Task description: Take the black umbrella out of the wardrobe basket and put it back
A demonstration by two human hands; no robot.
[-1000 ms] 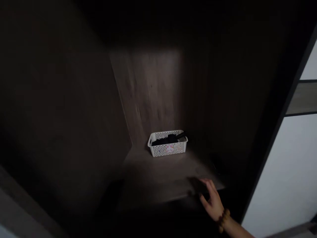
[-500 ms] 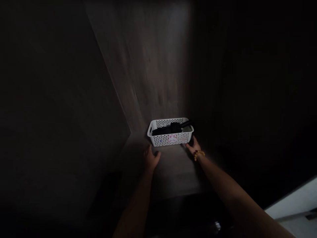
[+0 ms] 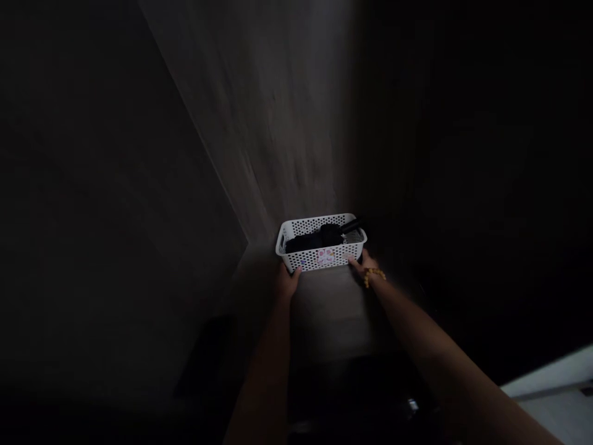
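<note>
Head view: a white, rectangular, perforated plastic basket is located on the brown wood-grain shelf, containing black articles. Left hand and right hand hold opposite ends, thumbs against the front wall, fingers partly closed around the corners and partly hidden; grip firmness cannot be determined.

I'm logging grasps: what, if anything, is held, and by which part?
The white basket, apparently by its two ends: left hand at the lower left corner, right hand at the lower right. Firmness cannot be told.
</note>
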